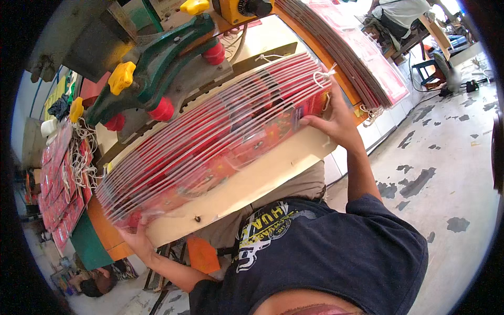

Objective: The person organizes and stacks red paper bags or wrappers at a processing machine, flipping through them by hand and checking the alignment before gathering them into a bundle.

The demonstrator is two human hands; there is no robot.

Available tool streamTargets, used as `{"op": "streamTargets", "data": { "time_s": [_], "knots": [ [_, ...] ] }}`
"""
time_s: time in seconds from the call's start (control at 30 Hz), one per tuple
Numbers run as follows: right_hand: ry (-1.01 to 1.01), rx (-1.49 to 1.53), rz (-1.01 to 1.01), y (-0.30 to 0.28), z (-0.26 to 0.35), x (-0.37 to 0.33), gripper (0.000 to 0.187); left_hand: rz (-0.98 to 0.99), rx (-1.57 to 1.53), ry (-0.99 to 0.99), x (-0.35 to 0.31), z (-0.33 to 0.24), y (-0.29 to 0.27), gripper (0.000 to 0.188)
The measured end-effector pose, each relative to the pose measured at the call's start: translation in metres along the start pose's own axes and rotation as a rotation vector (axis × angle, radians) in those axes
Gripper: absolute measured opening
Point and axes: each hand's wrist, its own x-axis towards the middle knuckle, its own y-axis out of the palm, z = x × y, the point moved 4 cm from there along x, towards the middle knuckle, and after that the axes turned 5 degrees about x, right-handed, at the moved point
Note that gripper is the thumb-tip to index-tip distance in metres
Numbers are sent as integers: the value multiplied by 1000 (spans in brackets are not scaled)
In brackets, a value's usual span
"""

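A fanned stack of red plastic-wrapped cards (220, 131) with white string loops is clasped endwise between the left hand (137, 239) and right hand (336, 123), just before the green press (157, 68).

Two hands, the left hand (137, 239) and the right hand (332, 122), grip one fanned stack of red plastic-wrapped packets (215, 139). Three yellow knobs (121, 77) and three red caps (162, 110) show on one green press machine (157, 63). One second packet stack (346, 47) lies beyond.
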Motion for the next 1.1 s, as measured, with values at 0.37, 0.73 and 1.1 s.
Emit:
{"op": "streamTargets", "data": {
  "time_s": [0.37,0.73,1.1],
  "knots": [
    [109,26,47,11,-14,2,92,-94,-40,23,6,-42,30,96],
    [189,211,185,11,-9,17,115,-20,-202,-78,16,20,-17,94],
    [342,238,202,-8,-9,8,97,-30,128,75,24,22,-27,94]
  ]
}}
